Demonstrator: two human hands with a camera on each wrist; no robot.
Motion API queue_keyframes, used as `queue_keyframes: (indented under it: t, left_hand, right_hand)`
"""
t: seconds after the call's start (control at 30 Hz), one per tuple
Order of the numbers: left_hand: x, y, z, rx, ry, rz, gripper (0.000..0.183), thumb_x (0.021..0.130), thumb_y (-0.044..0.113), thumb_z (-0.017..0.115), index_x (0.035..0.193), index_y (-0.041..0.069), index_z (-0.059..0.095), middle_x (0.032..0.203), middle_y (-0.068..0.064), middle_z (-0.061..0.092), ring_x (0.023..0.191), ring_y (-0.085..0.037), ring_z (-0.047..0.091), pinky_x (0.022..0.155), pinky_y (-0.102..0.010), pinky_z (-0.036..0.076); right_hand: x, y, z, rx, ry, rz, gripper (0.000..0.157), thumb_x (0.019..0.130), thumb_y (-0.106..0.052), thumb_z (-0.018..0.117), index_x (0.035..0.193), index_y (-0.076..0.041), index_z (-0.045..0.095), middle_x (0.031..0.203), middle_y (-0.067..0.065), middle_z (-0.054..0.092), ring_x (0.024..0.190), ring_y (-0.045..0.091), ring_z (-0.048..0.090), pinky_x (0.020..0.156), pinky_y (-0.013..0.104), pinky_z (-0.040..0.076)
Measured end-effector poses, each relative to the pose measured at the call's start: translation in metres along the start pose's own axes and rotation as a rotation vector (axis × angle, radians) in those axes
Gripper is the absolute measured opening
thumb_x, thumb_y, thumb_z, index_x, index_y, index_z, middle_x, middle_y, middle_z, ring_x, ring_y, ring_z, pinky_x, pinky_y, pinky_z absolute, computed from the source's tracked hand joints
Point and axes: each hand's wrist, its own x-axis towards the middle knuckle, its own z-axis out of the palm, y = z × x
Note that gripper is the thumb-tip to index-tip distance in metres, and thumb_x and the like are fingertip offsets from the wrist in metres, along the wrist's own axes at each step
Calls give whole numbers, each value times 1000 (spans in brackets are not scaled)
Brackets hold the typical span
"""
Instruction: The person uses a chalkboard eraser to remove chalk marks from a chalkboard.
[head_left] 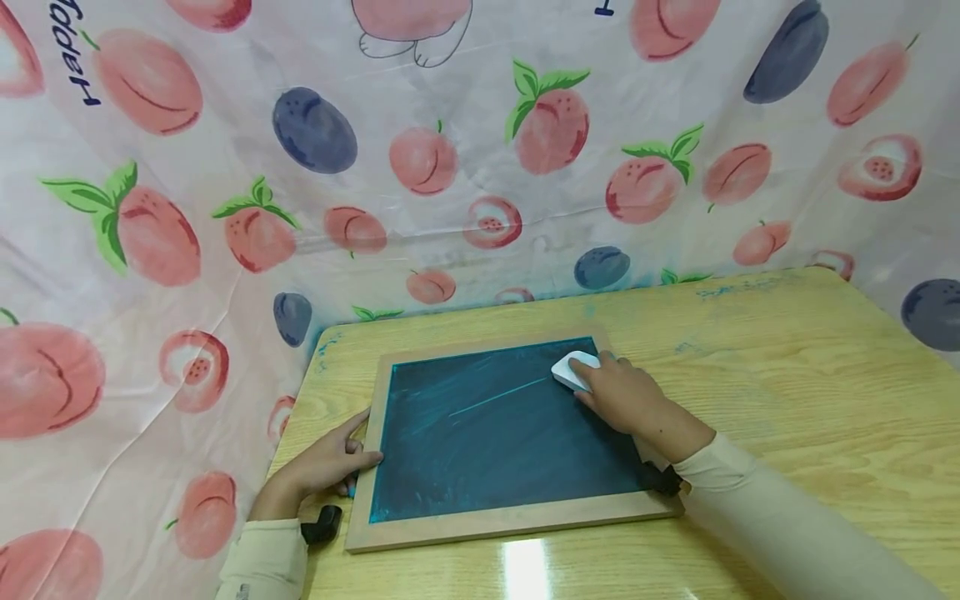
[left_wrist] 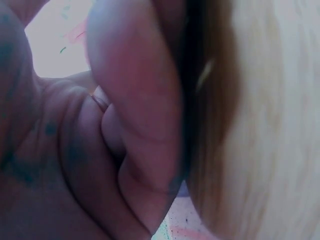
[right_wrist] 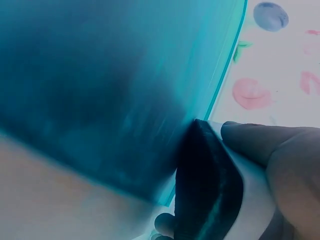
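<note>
A chalkboard [head_left: 510, 442] in a pale wooden frame lies on the table. A thin light-blue chalk line [head_left: 495, 397] slants across it, among faint blue smears. My right hand [head_left: 626, 392] grips a white eraser [head_left: 572, 369] over the board's far right part; its dark pad [right_wrist: 205, 185] shows in the right wrist view. At the board's left edge my left hand [head_left: 333, 462] holds the wooden frame, thumb on top and index finger along the side. A small blue bit [head_left: 351, 491] shows beneath its curled fingers; I cannot tell what it is.
The yellow wood-grain table [head_left: 810, 400] reaches out to the right of the board, with blue chalk dust [head_left: 738, 288] near its far edge. Behind stands a fruit-printed cloth [head_left: 480, 150]. Black wrist devices [head_left: 322, 525] sit at both cuffs.
</note>
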Motion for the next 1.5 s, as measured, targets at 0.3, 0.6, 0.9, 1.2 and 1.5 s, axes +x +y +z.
queue_keyframes:
  t: [0.3, 0.6, 0.9, 1.2, 1.5]
  left_hand:
    - [-2, -2, 0, -19, -9, 2, 89, 87, 33, 64, 150, 22, 1, 72, -9, 60, 42, -16, 49, 46, -36, 49]
    - [0, -4, -1, -11, -1, -3, 92, 85, 35, 64, 150, 20, 0, 66, -5, 54, 42, -16, 48, 46, -36, 49]
    - [0, -4, -1, 4, 11, -6, 92, 85, 35, 65, 150, 20, 1, 66, -5, 53, 41, -16, 48, 47, -36, 49]
    - [1, -4, -1, -2, 13, -2, 94, 84, 36, 66, 150, 20, 1, 65, -5, 52, 41, -16, 48, 47, -36, 49]
    - [-1, -4, -1, -10, 6, 9, 92, 85, 34, 65, 150, 19, 1, 68, -7, 56, 42, -16, 49, 47, -36, 50]
  right_hand:
    - [0, -1, 2, 33, 3, -12, 50, 89, -32, 60, 134, -13, 49, 111, 26, 55, 87, 40, 59, 61, 49, 51]
    - [2, -44, 2, 37, 1, -153, 49, 90, -35, 58, 135, -18, 49, 111, 22, 56, 88, 34, 60, 68, 46, 53]
    - [-5, -108, 2, 20, -35, -338, 50, 92, -39, 53, 138, -21, 45, 122, 21, 53, 104, 37, 58, 78, 47, 52]
    - [2, -92, 5, 77, -62, -247, 52, 92, -39, 53, 140, -22, 42, 121, 20, 52, 103, 35, 57, 78, 47, 51]
    - [11, -36, 3, 52, -35, -69, 51, 90, -34, 58, 137, -18, 46, 113, 24, 54, 91, 37, 59, 64, 47, 52]
